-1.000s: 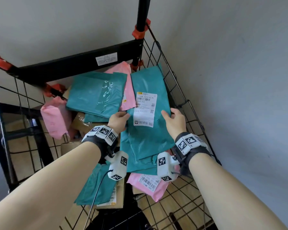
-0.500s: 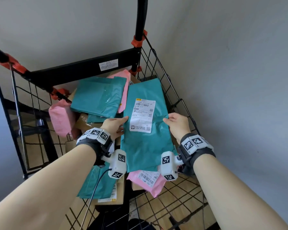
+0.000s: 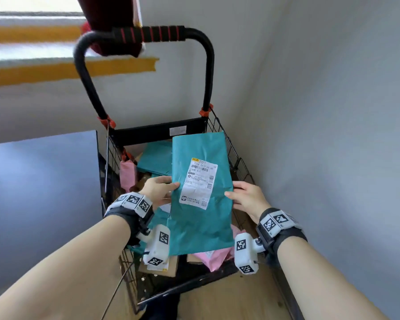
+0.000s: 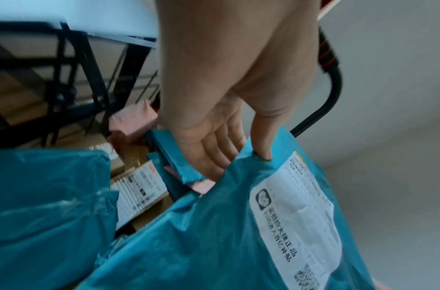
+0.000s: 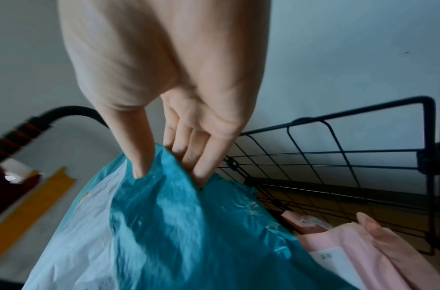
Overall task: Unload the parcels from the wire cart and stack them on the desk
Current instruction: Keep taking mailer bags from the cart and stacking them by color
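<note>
The wire cart (image 3: 237,162) is full of parcels. The teal parcel (image 3: 201,204) hangs above it, pinched by the left hand (image 3: 158,189) and right hand (image 3: 247,200). Keep both grips tight, and carry it flat to the bench (image 3: 42,181).

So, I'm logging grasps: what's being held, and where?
The teal parcel, pinched at its side edges: left hand on the left edge, right hand on the right.

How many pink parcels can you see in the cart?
2 for sure: one pink parcel against the cart's left wall, another at the near end, under the held teal parcel. More may be hidden.
</note>
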Tool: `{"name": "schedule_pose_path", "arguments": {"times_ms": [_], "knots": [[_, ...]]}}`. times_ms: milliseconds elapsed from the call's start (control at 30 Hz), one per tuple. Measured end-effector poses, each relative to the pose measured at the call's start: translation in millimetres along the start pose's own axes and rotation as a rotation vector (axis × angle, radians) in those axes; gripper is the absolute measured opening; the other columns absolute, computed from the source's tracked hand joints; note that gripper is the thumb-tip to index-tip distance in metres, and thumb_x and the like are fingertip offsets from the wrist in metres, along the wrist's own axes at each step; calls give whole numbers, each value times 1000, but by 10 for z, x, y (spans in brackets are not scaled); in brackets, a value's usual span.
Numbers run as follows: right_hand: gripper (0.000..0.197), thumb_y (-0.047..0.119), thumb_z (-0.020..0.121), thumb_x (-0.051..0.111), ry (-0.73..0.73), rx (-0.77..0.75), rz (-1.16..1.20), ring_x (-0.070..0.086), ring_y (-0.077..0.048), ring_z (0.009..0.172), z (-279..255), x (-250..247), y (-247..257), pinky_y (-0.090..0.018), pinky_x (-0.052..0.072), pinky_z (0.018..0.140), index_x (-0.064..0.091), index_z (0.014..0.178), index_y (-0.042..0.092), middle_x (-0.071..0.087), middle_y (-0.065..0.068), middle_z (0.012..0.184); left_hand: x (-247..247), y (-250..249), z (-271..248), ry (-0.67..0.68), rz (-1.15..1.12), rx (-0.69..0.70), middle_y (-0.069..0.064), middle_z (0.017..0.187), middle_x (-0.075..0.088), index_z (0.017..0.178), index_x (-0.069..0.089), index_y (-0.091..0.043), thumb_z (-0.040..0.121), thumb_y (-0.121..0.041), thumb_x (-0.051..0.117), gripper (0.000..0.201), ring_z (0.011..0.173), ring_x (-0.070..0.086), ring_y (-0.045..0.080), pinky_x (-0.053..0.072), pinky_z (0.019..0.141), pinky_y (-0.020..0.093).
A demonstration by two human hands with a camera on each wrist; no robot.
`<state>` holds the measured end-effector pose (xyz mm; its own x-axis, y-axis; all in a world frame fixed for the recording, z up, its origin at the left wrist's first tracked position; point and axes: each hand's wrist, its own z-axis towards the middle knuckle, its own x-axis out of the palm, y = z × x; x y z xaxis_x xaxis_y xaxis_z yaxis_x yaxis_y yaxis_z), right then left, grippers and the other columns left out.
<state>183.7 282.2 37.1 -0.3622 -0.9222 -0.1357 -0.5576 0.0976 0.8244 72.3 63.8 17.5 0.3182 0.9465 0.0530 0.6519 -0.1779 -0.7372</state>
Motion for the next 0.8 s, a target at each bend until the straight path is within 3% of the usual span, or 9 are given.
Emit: {"name": "schedule_pose_path", "arguments": {"times_ms": [67,100,167,267,400,633,733,800], "knots": [[38,-1,88,61,43,-49,21,67,-25,87,-194,104,176,-30,57,70,51,125,3,67,-19,112,-157,-131,-333,-23,3,57,3,56,65,114,57,-1,88,-2,62,27,39,58,10,51,45,20],[38,-1,89,59,61,-72,26,66,-23,82,-272,173,263,-29,57,66,51,125,4,67,-18,110,-248,-193,-485,-42,2,80,1,52,64,116,57,-1,88,-2,62,28,36,56,9,49,42,19],[37,-4,89,57,102,-120,30,66,-18,74,-418,353,447,-24,57,57,51,124,7,66,-15,103,-448,-324,-785,-90,7,125,8,72,69,117,57,-2,87,-3,63,31,44,62,11,52,44,21],[37,-9,88,56,183,-185,35,65,-19,72,-611,695,680,-25,57,53,51,119,10,65,-16,97,-804,-483,-1189,-158,7,172,14,105,66,118,57,-5,86,-4,65,33,69,66,18,58,53,26],[37,-7,87,59,296,-234,-10,67,-20,76,-831,1284,880,-30,59,57,52,119,10,69,-10,91,-1391,-584,-1691,-241,9,223,9,97,68,119,57,-8,87,-8,65,33,66,65,18,59,64,29],[45,-5,87,59,538,-256,-83,71,-23,71,-1191,2677,1147,-31,56,55,48,129,9,68,-21,105,-2719,-524,-2368,-379,-2,227,9,88,66,120,55,-4,88,-8,63,34,68,65,20,59,59,28],[44,-8,87,58,595,-273,-91,71,-19,59,-1358,3401,1213,-28,55,49,47,125,11,73,-12,81,-3397,-399,-2526,-469,7,260,2,81,59,122,53,-3,88,-8,63,36,68,60,15,55,52,21],[45,-8,87,58,628,-273,-103,70,-18,57,-1467,3898,1206,-26,54,47,46,126,11,73,-6,68,-3884,-311,-2599,-506,5,242,4,83,58,120,53,-5,88,-8,62,34,67,57,16,53,54,23]]}}
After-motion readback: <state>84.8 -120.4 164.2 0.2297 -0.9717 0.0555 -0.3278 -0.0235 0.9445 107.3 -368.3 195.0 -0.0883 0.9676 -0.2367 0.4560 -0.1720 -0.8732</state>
